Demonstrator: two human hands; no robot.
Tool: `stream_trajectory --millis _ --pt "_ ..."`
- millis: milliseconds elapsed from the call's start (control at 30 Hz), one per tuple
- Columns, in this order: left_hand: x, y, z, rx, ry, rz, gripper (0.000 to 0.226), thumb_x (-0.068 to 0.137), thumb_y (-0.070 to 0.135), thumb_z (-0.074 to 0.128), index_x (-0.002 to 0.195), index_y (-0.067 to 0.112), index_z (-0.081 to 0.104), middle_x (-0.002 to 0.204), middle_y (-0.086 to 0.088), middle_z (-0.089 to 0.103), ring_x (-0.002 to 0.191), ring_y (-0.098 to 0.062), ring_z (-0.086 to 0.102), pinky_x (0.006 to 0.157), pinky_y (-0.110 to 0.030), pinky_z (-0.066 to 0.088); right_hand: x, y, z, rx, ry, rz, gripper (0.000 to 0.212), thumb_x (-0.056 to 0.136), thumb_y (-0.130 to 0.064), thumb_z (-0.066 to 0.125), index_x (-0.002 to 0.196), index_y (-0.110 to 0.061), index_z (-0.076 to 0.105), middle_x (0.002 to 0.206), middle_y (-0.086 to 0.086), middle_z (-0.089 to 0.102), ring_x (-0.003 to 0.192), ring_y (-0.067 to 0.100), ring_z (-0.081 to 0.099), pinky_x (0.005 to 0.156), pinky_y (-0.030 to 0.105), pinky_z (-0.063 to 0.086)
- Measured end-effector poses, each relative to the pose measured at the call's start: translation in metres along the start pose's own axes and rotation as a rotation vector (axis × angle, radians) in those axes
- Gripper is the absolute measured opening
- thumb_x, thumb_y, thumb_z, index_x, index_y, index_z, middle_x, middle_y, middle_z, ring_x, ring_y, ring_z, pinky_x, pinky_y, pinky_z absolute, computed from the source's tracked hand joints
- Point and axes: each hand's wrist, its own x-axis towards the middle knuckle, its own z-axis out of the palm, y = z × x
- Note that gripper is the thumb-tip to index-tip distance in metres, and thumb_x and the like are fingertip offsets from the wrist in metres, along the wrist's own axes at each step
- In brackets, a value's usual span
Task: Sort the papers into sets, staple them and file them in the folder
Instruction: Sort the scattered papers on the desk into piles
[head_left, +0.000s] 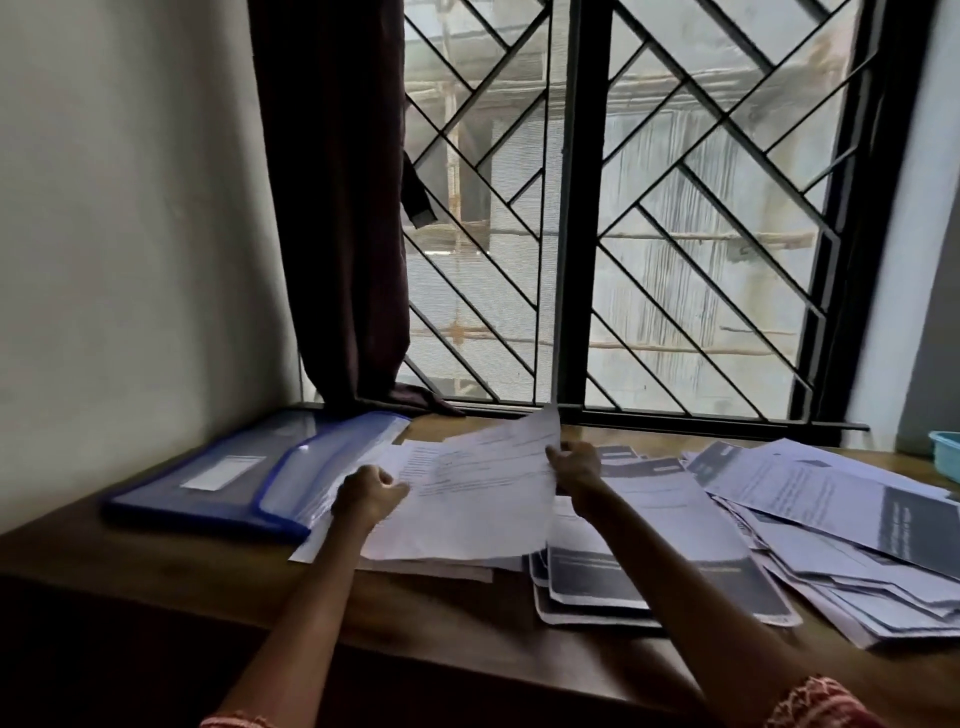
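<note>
Both our hands pinch a sheet (483, 499), left hand (366, 496) and right hand (574, 467) at its side edges, far corner tilted up toward the window (675, 208); folder (249, 475) lies left on the table (156, 566).

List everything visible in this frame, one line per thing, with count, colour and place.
folder: one, blue translucent, table's left, flat.
held sheets: a few, white printed, lifted at centre between both hands.
dark-printed pages: several, stacked right of centre.
loose papers: many, white and dark, spread at right.
tray: one, teal, right edge, partly visible.
table: one, brown wood.
curtain: one, dark maroon, left of window.
window grille: black bars.
left hand: grip on the sheets' left edge.
right hand: grip on their right edge.
</note>
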Motion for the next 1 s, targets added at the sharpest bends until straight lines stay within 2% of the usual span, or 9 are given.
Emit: stream_trajectory --millis 67,267,400,467,533,633,733,867,1000 --pt "0.001 -0.001 0.005 0.094 -0.078 0.012 0.052 0.077 0.047 0.069 0.111 0.009 0.061 0.121 -0.011 0.061 0.116 -0.028 0.054 0.094 -0.030 0.042 0.000 0.002 0.020 -0.062 -0.117 0.010 0.034 0.098 -0.017 0.043 0.121 0.006 0.052 0.100 0.011 0.051 0.089 0.022 0.052 0.075 0.035 0.051" --pt "0.000 0.004 0.017 0.280 -0.025 -0.013 0.053 0.082 0.043 0.066 0.120 0.009 0.051 0.127 -0.013 0.055 0.119 -0.031 0.050 0.096 -0.035 0.042 -0.007 0.009 0.032 -0.382 -0.189 -0.163 0.041 0.096 -0.020 0.050 0.130 0.002 0.048 0.136 0.015 0.048 0.125 0.022 0.046 0.098 0.023 0.033" --pt "-0.004 0.022 0.024 0.314 -0.001 -0.003 0.036 0.091 0.017 0.050 0.126 0.010 0.050 0.132 -0.015 0.050 0.124 -0.033 0.045 0.101 -0.037 0.037 -0.005 0.002 0.010 -0.198 -0.205 -0.192 0.030 0.091 -0.003 0.055 0.119 0.007 0.060 0.102 0.012 0.060 0.092 0.017 0.052 0.079 0.022 0.041" --pt "-0.006 0.036 0.030 0.300 0.007 0.000 0.036 0.092 0.009 0.043 0.127 0.010 0.050 0.134 -0.015 0.048 0.125 -0.033 0.043 0.103 -0.038 0.034 -0.006 -0.003 -0.005 0.012 -0.240 -0.117 0.026 0.091 0.006 0.051 0.116 0.012 0.058 0.095 0.011 0.056 0.082 0.017 0.052 0.073 0.021 0.048" --pt "-0.007 0.051 0.038 0.234 -0.009 0.008 0.036 0.090 0.009 0.045 0.125 0.010 0.051 0.133 -0.015 0.049 0.125 -0.032 0.044 0.102 -0.037 0.036 -0.003 -0.002 -0.023 0.027 -0.250 -0.111 0.026 0.091 0.007 0.050 0.116 0.009 0.058 0.088 0.008 0.056 0.078 0.015 0.053 0.064 0.016 0.051" --pt "-0.012 0.076 0.057 0.118 -0.054 0.051 0.035 0.087 0.012 0.052 0.122 0.011 0.054 0.131 -0.014 0.050 0.122 -0.032 0.047 0.098 -0.035 0.040 0.006 0.010 -0.059 -0.145 -0.161 -0.180 0.024 0.088 0.000 0.058 0.111 0.003 0.064 0.085 0.006 0.061 0.086 0.018 0.053 0.064 0.014 0.045" --pt "-0.022 0.104 0.078 0.027 -0.074 0.101 0.031 0.086 0.014 0.056 0.117 0.012 0.057 0.127 -0.013 0.054 0.119 -0.031 0.050 0.095 -0.034 0.043 0.022 0.031 -0.102 -0.406 -0.037 -0.214 0.028 0.084 -0.006 0.063 0.112 -0.006 0.067 0.112 0.009 0.067 0.104 0.017 0.061 0.085 0.019 0.040" --pt "-0.033 0.140 0.102 -0.051 -0.113 0.145 0.031 0.084 0.017 0.058 0.114 0.013 0.060 0.124 -0.011 0.058 0.117 -0.029 0.054 0.092 -0.033 0.044 0.035 0.049 -0.161 -0.676 0.052 -0.168 0.038 0.085 -0.006 0.057 0.123 -0.010 0.060 0.130 0.012 0.057 0.121 0.023 0.053 0.094 0.021 0.036" --pt "-0.036 0.159 0.122 -0.008 -0.258 0.177 0.046 0.077 0.028 0.070 0.119 0.012 0.056 0.126 -0.010 0.057 0.118 -0.028 0.052 0.096 -0.034 0.044 0.041 0.065 -0.207 -0.909 -0.054 0.037 0.047 0.084 -0.026 0.067 0.123 -0.004 0.054 0.128 0.010 0.053 0.122 0.025 0.049 0.089 0.027 0.040"
